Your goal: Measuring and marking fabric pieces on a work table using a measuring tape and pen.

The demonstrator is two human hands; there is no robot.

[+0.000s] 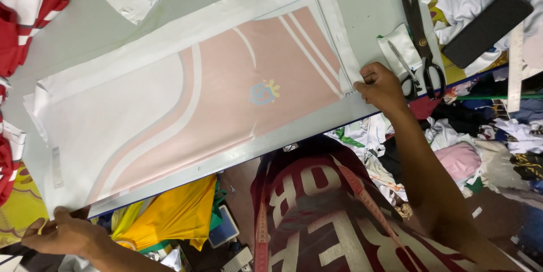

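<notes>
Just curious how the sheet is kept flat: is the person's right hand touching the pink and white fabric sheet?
Touching. The head view shows the right hand pinching the edge of the fabric sheet.

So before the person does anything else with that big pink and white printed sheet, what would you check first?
1. Left hand grips the near left corner of the pink and white printed fabric sheet: ok.
2. Right hand pinches the sheet's right edge: ok.
3. Sheet lies flat on the pale grey cutting table: ok, though a small fold shows at the far left edge.
4. Black-handled scissors lie clear of the sheet, to the right of the right hand: ok.
5. Layers under the sheet line up: cannot tell; only white margins show.
6. Red and white garment pieces stay off the sheet: ok.
</notes>
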